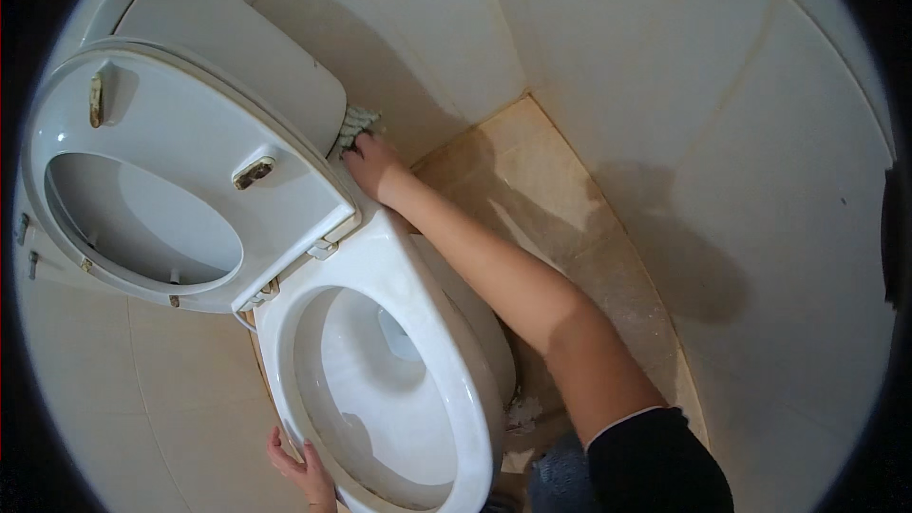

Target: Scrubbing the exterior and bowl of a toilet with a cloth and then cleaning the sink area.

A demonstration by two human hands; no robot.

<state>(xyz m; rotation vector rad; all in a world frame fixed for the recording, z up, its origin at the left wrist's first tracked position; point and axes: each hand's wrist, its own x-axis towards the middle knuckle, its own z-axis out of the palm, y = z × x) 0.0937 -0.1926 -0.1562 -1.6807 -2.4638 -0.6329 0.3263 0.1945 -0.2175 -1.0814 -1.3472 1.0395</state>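
My right hand (372, 165) is closed around a pale, textured cloth (358, 122) beside the lower corner of the white toilet cistern (235, 50), near the tiled wall. Its fingertips are partly hidden. At the bottom of the view, my left hand (306, 469) rests against the outer left edge of the white toilet bowl's rim (467, 399), thumb and fingers apart, holding nothing. The raised seat and lid (171, 107) lean back against the cistern. Brown stains mark the seat's rubber bumpers (254, 172), and a dark line runs along the bowl's inner edge.
Light tiled walls (605, 35) meet in a corner beyond the right hand. A brownish tiled floor (563, 178) lies between bowl and wall, with whitish debris (524, 413) by the toilet base. Small metal fittings (33, 265) stick out at the far left.
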